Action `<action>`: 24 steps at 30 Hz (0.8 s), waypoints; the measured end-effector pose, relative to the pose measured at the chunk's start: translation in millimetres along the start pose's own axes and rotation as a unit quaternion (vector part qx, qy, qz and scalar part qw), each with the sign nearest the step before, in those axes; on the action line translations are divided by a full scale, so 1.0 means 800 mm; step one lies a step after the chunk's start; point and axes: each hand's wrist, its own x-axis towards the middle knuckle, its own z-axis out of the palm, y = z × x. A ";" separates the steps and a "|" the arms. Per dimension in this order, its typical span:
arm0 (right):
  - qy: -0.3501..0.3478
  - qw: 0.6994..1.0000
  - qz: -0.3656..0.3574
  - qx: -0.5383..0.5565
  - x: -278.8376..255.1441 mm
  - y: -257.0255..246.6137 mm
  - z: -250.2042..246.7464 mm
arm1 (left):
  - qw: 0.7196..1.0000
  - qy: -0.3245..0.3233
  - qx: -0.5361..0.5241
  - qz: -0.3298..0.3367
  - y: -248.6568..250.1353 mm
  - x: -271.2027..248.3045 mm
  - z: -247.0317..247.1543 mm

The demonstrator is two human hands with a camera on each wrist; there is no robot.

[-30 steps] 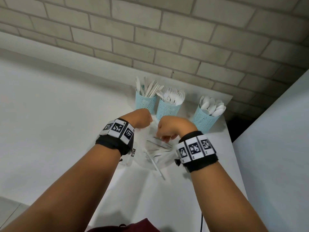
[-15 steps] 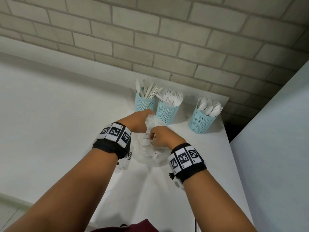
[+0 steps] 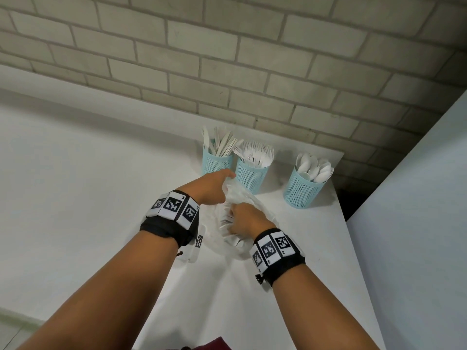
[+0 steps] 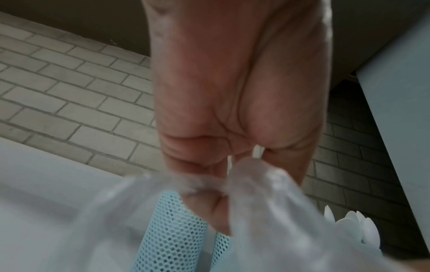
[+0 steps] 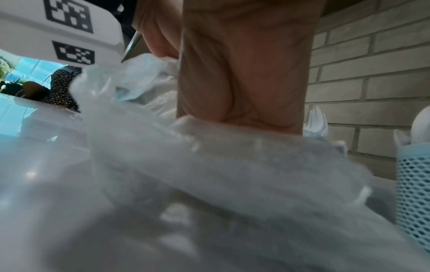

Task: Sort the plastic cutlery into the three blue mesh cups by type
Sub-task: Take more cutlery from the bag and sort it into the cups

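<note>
Three blue mesh cups stand at the table's far end: the knife cup (image 3: 216, 162), the fork cup (image 3: 251, 176) and the spoon cup (image 3: 304, 190), each holding white cutlery of its type. In front of them lies a clear plastic bag (image 3: 238, 197) with loose white cutlery (image 3: 225, 224) inside. My left hand (image 3: 214, 188) pinches the bag's upper edge (image 4: 251, 176) and holds it up just before the knife cup (image 4: 172, 239). My right hand (image 3: 243, 220) reaches down into the bag's mouth. Crumpled plastic (image 5: 209, 165) hides its fingers in the right wrist view.
A brick wall (image 3: 227, 72) rises right behind the cups. A pale panel (image 3: 417, 223) stands along the table's right edge, with a dark gap (image 3: 353, 200) behind the spoon cup. White table surface (image 3: 75, 185) spreads to the left and in front.
My right hand has dropped from above the bag down into its opening. My left hand has lifted the bag's edge up towards the cups.
</note>
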 end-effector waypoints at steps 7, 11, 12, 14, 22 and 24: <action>-0.019 1.000 0.011 0.016 0.001 0.003 -0.013 | 1.000 0.013 -0.006 0.007 0.005 -0.006 -0.003; 0.013 0.999 -0.033 0.014 -0.008 0.014 -0.022 | 0.999 0.026 -0.020 -0.010 0.004 -0.007 -0.005; 0.006 0.999 -0.046 0.010 -0.010 0.017 -0.026 | 0.999 0.032 -0.029 -0.016 0.004 -0.007 -0.006; -0.009 0.998 -0.060 0.015 -0.013 0.024 -0.037 | 0.997 0.048 -0.045 -0.032 0.003 -0.007 -0.009; 0.061 0.866 -0.049 0.495 -0.030 0.041 -0.091 | 0.992 0.026 -0.125 -0.001 0.013 -0.015 -0.017; 0.086 0.808 -0.046 0.581 -0.028 0.039 -0.098 | 0.977 0.014 -0.211 0.037 0.022 -0.018 -0.017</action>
